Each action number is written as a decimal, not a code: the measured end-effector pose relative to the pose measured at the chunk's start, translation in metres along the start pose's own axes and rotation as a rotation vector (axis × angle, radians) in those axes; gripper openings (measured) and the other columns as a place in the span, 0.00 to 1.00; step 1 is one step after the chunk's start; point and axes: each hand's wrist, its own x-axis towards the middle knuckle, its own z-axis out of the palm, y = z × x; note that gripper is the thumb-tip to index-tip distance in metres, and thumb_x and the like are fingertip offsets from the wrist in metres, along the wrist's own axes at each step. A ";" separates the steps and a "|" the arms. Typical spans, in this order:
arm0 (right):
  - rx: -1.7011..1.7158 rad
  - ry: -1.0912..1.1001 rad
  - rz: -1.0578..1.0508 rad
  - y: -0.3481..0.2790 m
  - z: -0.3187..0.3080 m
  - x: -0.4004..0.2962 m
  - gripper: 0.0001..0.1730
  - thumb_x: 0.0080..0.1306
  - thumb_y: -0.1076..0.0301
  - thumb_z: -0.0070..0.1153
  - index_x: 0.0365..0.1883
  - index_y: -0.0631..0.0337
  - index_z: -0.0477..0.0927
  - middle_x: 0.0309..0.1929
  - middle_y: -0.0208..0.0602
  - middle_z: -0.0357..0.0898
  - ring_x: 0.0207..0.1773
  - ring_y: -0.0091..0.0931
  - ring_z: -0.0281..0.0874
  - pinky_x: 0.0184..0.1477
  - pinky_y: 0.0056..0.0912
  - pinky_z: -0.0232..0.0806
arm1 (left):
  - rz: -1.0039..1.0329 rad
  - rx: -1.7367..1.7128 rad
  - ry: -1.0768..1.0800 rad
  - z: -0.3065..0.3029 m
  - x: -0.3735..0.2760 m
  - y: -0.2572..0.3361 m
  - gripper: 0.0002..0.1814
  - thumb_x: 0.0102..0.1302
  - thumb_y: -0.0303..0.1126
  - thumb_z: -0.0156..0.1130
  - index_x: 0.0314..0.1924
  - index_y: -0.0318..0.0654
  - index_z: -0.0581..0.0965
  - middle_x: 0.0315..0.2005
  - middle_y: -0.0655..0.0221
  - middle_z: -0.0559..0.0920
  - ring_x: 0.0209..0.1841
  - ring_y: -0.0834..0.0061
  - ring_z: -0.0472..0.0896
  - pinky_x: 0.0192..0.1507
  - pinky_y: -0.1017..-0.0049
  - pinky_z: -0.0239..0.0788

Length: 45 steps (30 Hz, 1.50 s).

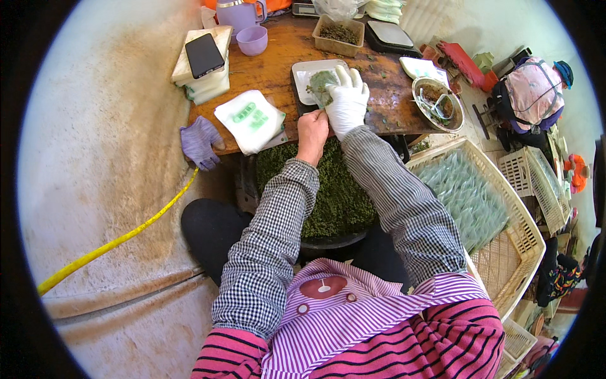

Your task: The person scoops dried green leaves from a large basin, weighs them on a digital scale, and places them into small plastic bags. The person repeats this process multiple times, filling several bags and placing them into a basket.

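Note:
A small clear plastic bag (323,85) with green leafy bits in it lies over the white pan of a digital scale (303,71) on the wooden table. My bare left hand (312,133) is closed at the bag's near end, its fingertips partly hidden. In a white glove, my right hand (349,102) rests against the bag's right side, thumb on the plastic and other fingers spread; its underside is hidden. Below both forearms sits a dark tub full of small green leaves (338,203). A stack of printed plastic bags (248,121) lies left of the scale.
A purple knitted glove (201,142) hangs at the table's left corner, above a yellow hose (128,237). A phone (204,55) tops a white stack. At right are a round bowl (457,118) and a crate (530,241) of filled bags. Another person (535,94) sits beyond.

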 end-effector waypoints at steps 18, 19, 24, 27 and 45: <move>0.264 -0.067 -0.127 0.016 -0.048 -0.028 0.22 0.50 0.67 0.62 0.47 0.50 0.82 0.62 0.49 0.69 0.64 0.46 0.64 0.60 0.50 0.62 | -0.080 0.050 -0.081 -0.027 -0.021 0.015 0.24 0.64 0.24 0.58 0.60 0.25 0.68 0.42 0.59 0.83 0.39 0.73 0.84 0.39 0.79 0.79; 0.394 -0.010 -0.172 0.026 -0.062 -0.033 0.21 0.52 0.70 0.62 0.46 0.52 0.82 0.58 0.49 0.73 0.60 0.44 0.70 0.57 0.44 0.67 | -0.074 0.049 -0.077 -0.029 -0.021 0.019 0.27 0.63 0.25 0.59 0.61 0.25 0.66 0.41 0.58 0.82 0.39 0.72 0.85 0.38 0.80 0.79; 0.140 -0.545 0.038 0.067 -0.036 -0.116 0.16 0.57 0.61 0.64 0.44 0.52 0.84 0.38 0.38 0.79 0.43 0.35 0.77 0.46 0.38 0.70 | -0.120 -0.050 -0.016 -0.021 -0.007 0.036 0.31 0.69 0.49 0.57 0.56 0.24 0.67 0.39 0.48 0.82 0.35 0.69 0.86 0.26 0.82 0.78; -0.295 -0.794 -0.232 0.071 0.013 -0.161 0.28 0.53 0.47 0.65 0.46 0.56 0.82 0.46 0.36 0.75 0.55 0.35 0.68 0.57 0.46 0.62 | -0.134 -0.112 0.099 -0.014 0.006 0.033 0.29 0.71 0.52 0.53 0.51 0.26 0.69 0.36 0.50 0.83 0.35 0.69 0.86 0.25 0.83 0.77; 1.328 -0.582 0.900 0.071 -0.041 -0.121 0.16 0.60 0.71 0.66 0.45 0.67 0.80 0.41 0.32 0.83 0.42 0.21 0.77 0.48 0.26 0.69 | 0.159 1.447 -0.226 -0.056 -0.106 -0.025 0.21 0.57 0.49 0.68 0.27 0.35 0.82 0.22 0.59 0.83 0.26 0.61 0.81 0.33 0.64 0.74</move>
